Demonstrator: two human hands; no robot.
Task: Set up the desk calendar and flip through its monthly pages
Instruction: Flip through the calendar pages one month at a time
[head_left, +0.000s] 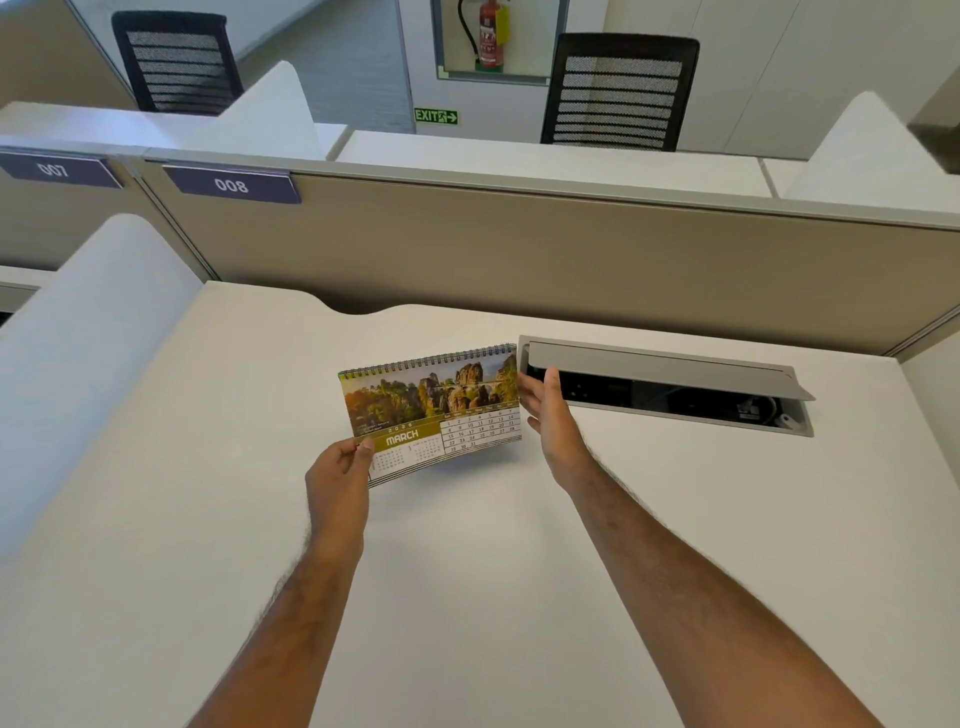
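Fingers and thumb of the left hand (337, 470) are pinched together on the lower left corner of the spiral-bound desk calendar (434, 410), which shows its March page and sits mid-desk, tilted up toward the viewer. The right hand (548, 415) lies flat, fingers straight and together, against the calendar's right edge, gripping nothing.

To do this step well, I judge the right hand should keep steadying that edge while the left lifts only the top sheet, carrying it up and over the wire spiral (431, 358) without creasing it.

The white desk (467, 597) is otherwise bare, apart from an open grey cable hatch (670, 387) just right of the calendar. Beyond a beige partition (571, 249) numbered 008 stand two black mesh chairs (621, 91), a green exit sign (435, 116) and a red fire extinguisher (487, 34).
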